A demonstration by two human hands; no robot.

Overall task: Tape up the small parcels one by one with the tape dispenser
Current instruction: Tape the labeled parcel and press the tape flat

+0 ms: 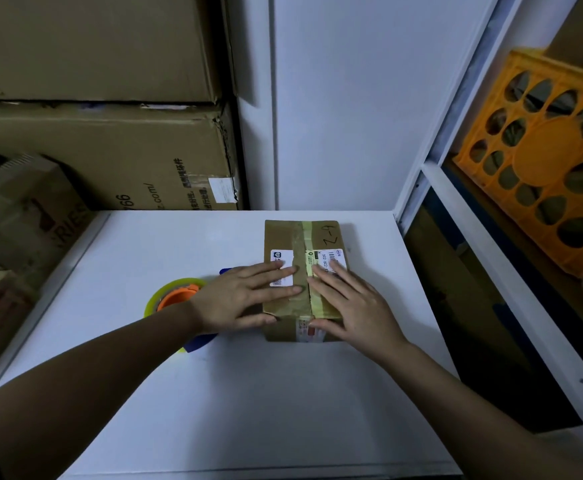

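While both hands lie flat on top of the parcel (303,271), neither grips it: the left hand (238,299) rests with fingers straight and slightly spread across the white label left of the seam, thumb against the near left corner; the right hand (347,306) presses with straight fingers on the yellowish tape strip (312,268) and the label right of it, thumb over the near top edge. The fingertips of the two hands sit close together either side of the seam, not touching.

Parcel: brown carton, long axis running from the near edge of the worktop (213,393) towards the back wall, tape strip along that axis. It stands on the far right part of the worktop, near the back edge.

Tape dispenser (175,297): orange hub, yellow-green roll, blue body, just left of the parcel, partly hidden under the left wrist.

Large cartons (103,157) are stacked at the back left corner. An orange crate (546,161) sits on shelving to the right.
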